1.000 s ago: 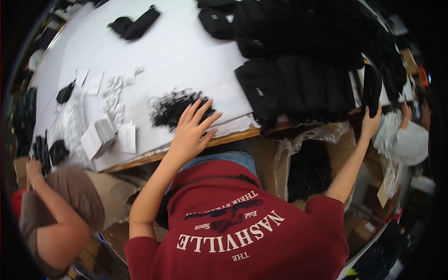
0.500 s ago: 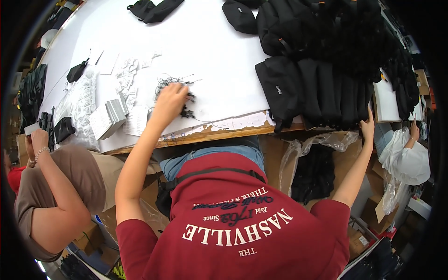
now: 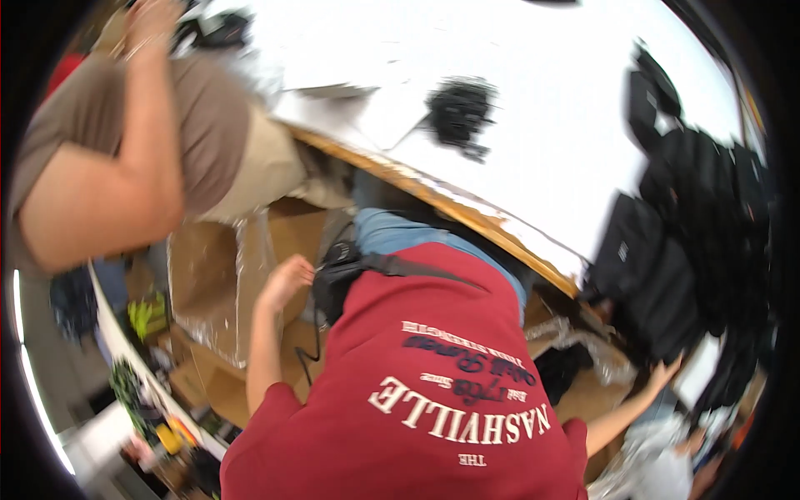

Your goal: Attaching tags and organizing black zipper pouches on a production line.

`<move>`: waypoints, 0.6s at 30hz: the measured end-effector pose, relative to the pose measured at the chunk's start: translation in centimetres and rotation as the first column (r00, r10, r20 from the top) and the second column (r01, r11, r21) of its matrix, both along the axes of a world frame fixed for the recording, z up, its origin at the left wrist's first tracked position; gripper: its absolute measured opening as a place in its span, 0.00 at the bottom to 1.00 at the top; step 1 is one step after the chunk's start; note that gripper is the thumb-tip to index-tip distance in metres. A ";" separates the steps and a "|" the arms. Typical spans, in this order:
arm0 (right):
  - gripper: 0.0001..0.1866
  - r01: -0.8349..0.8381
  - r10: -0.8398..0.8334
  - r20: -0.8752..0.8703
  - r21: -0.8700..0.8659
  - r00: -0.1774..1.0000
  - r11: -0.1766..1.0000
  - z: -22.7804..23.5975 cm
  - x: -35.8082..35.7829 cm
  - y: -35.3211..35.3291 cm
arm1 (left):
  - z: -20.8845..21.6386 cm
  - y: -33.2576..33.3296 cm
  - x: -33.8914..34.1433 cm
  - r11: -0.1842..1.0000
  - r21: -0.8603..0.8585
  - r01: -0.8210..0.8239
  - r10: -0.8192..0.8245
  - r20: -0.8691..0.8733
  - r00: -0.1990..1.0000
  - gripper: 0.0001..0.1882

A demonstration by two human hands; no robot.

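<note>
My left hand [image 3: 288, 278] is off the table, beside the black waist bag [image 3: 335, 273] strapped round my middle. Its fingers point toward the bag and are smeared, so whether they hold anything is unclear. Out to the right, my right hand [image 3: 664, 374] reaches the near end of the row of black fabric bags [image 3: 642, 267]. Its fingers look apart, resting against or just beside the lowest bag. A tangled heap of thin black cords [image 3: 460, 112] lies on the white table [image 3: 542, 125], out of reach of both hands.
A co-worker in a brown shirt [image 3: 100, 125] stands at the left, arm raised. White paper slips [image 3: 333, 90] lie near that end. Open cardboard boxes with plastic liners [image 3: 217, 275] stand below the table's wooden edge [image 3: 492, 229]. Another person's pale clothing [image 3: 650, 458] shows lower right.
My left hand has left the cord heap and come back beside the waist bag. The whole view has swung round, tilting the table edge. My right hand stays by the black bags.
</note>
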State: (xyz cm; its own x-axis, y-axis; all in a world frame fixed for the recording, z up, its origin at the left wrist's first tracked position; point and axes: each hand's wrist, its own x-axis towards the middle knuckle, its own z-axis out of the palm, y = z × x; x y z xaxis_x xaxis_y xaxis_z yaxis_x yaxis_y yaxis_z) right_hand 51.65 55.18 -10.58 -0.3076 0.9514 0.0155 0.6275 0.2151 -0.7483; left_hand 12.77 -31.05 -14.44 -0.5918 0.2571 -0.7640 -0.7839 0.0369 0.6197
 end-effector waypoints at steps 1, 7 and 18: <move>0.41 -0.033 0.032 0.048 0.013 0.998 0.999 0.6 0.7 2.2 | -3.7 -1.0 4.5 0.988 -0.151 -0.037 0.052 0.091 0.995 0.11; 0.40 -0.238 0.239 0.000 0.053 0.971 0.970 -2.2 -9.8 3.1 | -5.2 -1.3 20.4 0.937 -0.311 0.157 -0.216 -0.164 0.963 0.08; 0.39 -0.246 0.275 0.121 -0.210 0.954 0.946 1.1 -20.9 3.9 | -2.3 2.4 26.1 0.921 -0.271 -0.281 0.237 -0.183 0.954 0.09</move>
